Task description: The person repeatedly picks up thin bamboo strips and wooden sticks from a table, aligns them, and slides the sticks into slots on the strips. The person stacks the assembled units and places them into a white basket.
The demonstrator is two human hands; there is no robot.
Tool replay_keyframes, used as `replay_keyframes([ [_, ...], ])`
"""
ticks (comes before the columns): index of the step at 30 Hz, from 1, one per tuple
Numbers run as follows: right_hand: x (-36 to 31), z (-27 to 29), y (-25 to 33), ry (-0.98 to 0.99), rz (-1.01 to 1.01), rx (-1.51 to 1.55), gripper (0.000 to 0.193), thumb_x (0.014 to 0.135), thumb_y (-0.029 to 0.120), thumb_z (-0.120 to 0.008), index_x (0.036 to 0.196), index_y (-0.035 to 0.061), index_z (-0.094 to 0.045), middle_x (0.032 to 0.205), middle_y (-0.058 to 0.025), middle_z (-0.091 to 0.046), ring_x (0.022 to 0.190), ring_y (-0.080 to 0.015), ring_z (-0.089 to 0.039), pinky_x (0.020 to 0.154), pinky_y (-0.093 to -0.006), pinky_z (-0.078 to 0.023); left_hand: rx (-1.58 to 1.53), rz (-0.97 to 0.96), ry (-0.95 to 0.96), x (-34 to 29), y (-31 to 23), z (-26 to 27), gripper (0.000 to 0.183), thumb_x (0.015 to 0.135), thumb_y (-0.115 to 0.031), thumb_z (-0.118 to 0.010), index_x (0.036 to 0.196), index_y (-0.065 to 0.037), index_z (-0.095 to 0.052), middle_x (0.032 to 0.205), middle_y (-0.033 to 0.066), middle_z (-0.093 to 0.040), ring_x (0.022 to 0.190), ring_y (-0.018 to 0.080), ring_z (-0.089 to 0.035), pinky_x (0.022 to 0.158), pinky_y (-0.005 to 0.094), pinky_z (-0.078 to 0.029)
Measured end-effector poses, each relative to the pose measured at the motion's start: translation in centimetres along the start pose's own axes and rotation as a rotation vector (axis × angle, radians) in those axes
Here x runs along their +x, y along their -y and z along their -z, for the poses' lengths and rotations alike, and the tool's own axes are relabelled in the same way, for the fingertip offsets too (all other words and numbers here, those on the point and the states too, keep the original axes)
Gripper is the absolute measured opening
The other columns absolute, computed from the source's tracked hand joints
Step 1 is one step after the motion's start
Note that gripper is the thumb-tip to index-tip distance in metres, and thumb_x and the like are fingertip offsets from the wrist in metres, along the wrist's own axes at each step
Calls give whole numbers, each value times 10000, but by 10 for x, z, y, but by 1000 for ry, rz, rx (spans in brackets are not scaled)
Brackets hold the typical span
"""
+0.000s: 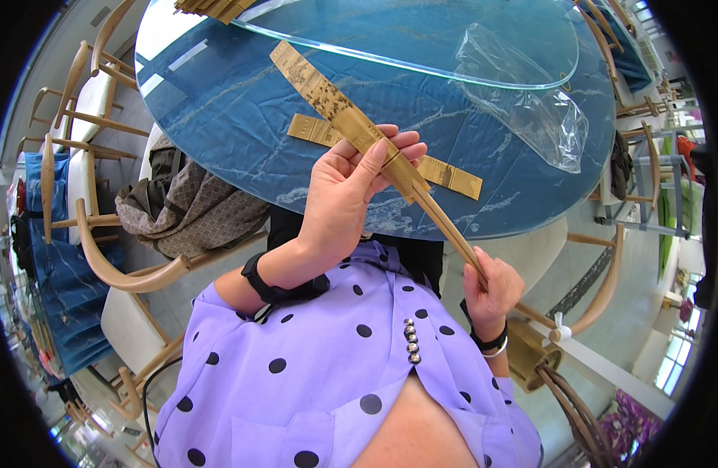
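Observation:
My left hand (334, 191) is closed around a long gold paper chopstick sleeve (318, 87), thumb on top, holding it slantwise above the table's near edge. A pair of brown chopsticks (446, 225) sticks out of the sleeve's lower right end. Their far ends are hidden inside it. Fingers of my right hand (495, 287) pinch the outer ends of the chopsticks. Beneath my left hand another gold sleeve (454, 179) lies flat on the table, its middle covered by the hand and the held sleeve.
The round table (242, 140) has a blue marbled top. A glass turntable (421, 69) rises on it, with a stack of gold sleeves (215, 8) at the far left. A clear plastic bag (530, 117) lies at right. Wooden chairs (133, 277) and a patterned bag (199, 207) stand around.

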State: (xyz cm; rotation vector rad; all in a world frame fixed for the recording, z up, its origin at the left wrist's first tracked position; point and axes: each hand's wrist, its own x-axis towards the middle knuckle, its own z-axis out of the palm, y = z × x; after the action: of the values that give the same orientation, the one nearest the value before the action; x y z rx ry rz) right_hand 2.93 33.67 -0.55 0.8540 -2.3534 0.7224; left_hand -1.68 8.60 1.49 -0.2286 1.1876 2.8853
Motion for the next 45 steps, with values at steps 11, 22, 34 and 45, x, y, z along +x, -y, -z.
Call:
replay_keyframes([
  [11,-3,2,2,-10,-11,-15,260,848,91,-756,1071,-7,-668,600,-39,-508,457,-184,-473,431,-309,-353,14,-77,-24,5,-3,4,319,1050,-128,-490,1297,74,-505,1283,225,-611,1235,308,-597,1061,392,-507],
  [22,-3,-1,0,-18,-16,-14,252,852,96,-753,1063,-12,-668,601,-42,-510,455,-184,-474,432,-310,-357,-13,-30,-11,7,-1,2,322,1050,-154,-499,1280,70,-514,1276,222,-615,1214,306,-612,1050,396,-511],
  [34,-5,-4,1,-8,-34,9,246,865,101,-746,1064,-16,-663,618,-51,-536,462,-187,-487,437,-312,-370,-40,-56,-31,6,3,2,320,1050,-166,-504,1275,61,-517,1276,211,-618,1188,284,-629,1038,386,-519],
  [45,-2,-5,5,-13,-38,14,253,863,104,-749,1068,-15,-661,624,-54,-543,464,-193,-494,436,-314,-375,30,-49,-48,0,8,1,310,1049,-151,-504,1274,62,-518,1266,205,-628,1191,280,-628,1028,368,-524],
])
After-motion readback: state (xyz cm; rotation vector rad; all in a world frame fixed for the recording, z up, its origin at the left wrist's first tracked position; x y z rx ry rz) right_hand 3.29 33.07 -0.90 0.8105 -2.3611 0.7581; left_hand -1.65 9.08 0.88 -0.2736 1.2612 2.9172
